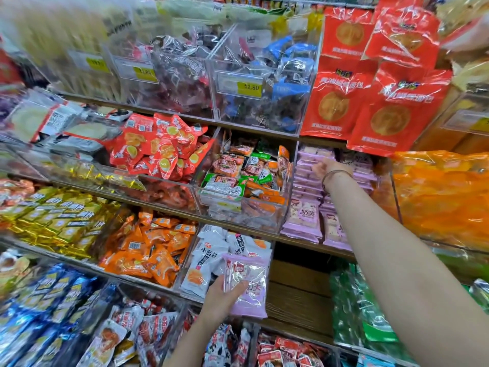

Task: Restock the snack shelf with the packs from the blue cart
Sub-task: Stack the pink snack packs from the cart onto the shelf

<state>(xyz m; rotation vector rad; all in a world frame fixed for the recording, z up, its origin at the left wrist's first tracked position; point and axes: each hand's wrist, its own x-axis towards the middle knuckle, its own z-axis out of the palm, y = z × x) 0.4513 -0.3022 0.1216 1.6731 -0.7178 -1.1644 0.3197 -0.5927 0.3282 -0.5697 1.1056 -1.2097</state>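
A pink pack (247,283) is gripped in the left hand (221,300), lower centre of frame, while the right hand (324,168), its grip unclear, is reached into the pink stack (307,215) at right. The pack is best laid flat, label outward.

Two hands are in view: the left hand (221,300) and the right hand (324,168). One pink pack (247,283) sits in the left grip. Four big red bags (341,99) hang at the upper right. Three yellow price tags (250,87) can be read on the top clear bins. The stacked pink packs (304,215) on the shelf are too many and too overlapped to count.
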